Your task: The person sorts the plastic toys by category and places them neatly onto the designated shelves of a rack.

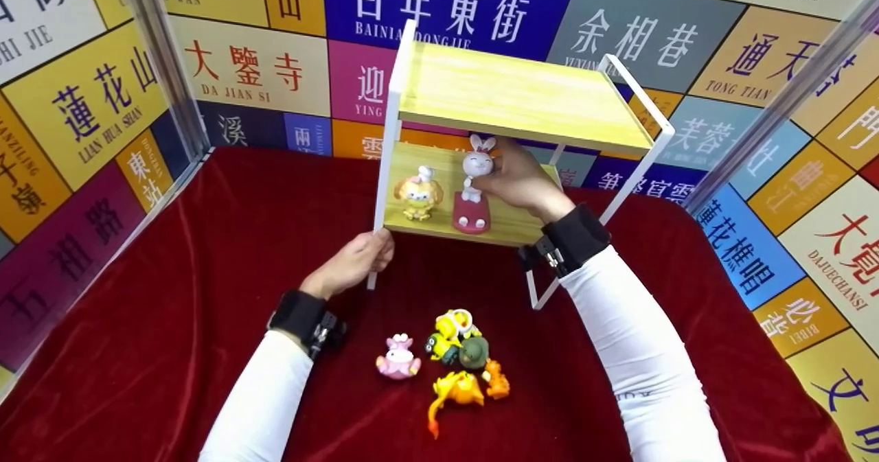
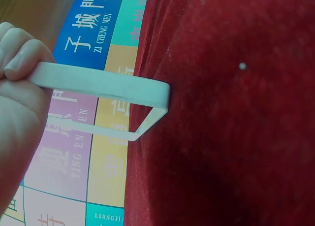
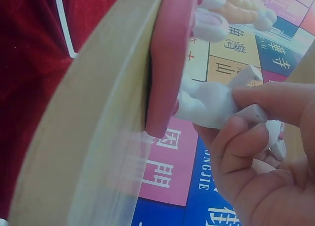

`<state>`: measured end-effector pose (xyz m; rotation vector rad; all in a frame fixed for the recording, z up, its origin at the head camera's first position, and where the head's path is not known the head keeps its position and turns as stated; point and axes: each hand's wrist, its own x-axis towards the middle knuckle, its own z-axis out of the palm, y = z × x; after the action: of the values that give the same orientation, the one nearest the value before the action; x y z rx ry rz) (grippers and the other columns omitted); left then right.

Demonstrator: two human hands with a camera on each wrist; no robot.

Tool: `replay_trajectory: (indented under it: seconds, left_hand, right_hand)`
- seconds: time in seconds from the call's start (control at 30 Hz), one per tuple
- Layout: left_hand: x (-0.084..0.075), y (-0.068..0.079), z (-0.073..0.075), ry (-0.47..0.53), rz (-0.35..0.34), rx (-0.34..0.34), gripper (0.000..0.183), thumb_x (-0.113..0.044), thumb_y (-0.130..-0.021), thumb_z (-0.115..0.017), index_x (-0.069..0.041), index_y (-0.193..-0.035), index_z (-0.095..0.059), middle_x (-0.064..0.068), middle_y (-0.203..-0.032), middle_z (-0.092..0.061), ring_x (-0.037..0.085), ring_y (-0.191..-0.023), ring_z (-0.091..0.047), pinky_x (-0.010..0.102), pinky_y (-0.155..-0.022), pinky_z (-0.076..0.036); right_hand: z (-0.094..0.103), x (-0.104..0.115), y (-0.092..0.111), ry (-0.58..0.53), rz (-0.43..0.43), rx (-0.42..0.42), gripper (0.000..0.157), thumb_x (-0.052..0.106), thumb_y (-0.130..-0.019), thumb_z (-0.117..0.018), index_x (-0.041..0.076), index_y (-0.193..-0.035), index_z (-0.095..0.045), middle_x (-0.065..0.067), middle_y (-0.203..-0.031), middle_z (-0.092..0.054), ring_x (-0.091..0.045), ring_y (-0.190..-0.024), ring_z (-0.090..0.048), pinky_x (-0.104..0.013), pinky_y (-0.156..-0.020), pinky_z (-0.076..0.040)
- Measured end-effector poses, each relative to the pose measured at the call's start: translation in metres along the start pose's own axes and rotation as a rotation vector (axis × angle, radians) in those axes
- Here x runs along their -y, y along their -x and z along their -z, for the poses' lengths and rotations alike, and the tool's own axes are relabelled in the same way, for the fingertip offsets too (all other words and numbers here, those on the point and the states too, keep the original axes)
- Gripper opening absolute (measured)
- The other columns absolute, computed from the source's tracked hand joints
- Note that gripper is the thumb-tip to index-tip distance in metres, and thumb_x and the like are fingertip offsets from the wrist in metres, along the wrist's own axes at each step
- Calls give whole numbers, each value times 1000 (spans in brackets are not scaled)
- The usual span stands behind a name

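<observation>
Pinching right hand [image 1: 518, 177]: thumb and bent fingers closed on a white rabbit figurine with a dark-red base [image 1: 471, 204].
Rabbit's place: front of the lower board of a two-tier, yellow wood-grain, white-framed shelf [image 1: 522, 95].
Left hand [image 1: 351, 261]: fingers curled round the shelf's flat white left leg [image 2: 103, 83].
Yellow-orange figurine [image 1: 417, 200]: same lower board, left of the rabbit.
Pink figurine [image 1: 398, 362]: on dark-red cloth [image 1: 206, 276], before the shelf.
</observation>
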<state>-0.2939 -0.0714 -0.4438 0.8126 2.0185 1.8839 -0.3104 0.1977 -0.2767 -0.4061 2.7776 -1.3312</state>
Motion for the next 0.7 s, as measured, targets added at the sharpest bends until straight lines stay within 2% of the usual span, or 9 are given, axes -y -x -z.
replay_trajectory:
  seconds: [0.23,0.37,0.57,0.7]
  left_hand:
    - [-1,1,0,-1,-4,2,39,-31,-112,-26,-13,-80,-39,-1,-73,-36,8,-66,-37,24,-64,-34]
    - [-2,1,-1,9,-11,6,40,-31,-112,-26,-13,-79,-39,-2,-73,-35,8,-65,-36,23,-64,-33]
    - [-1,0,-1,12,3,3,40,-30,-112,-26,-13,-78,-38,-2,-72,-35,8,-65,-35,24,-64,-32]
    - [-1,0,-1,14,10,-2,39,-30,-112,-26,-12,-79,-39,-2,-72,-35,8,-65,-36,25,-64,-32]
  right_hand:
    - [-1,0,0,-8,-3,-4,74,1,-86,-69,2,-150,-30,-21,-139,-52,-33,-116,-62,-36,-93,-56]
    - [0,1,0,7,-6,9,76,1,-87,-68,2,-151,-27,-22,-137,-53,-31,-117,-61,-32,-92,-55]
    - [0,-1,1,-83,18,46,78,-1,-88,-65,5,-154,-25,-20,-135,-54,-29,-117,-61,-28,-90,-56]
    - [4,-3,6,-73,10,52,82,4,-89,-69,7,-156,-22,-19,-136,-50,-29,-116,-59,-32,-91,-55]
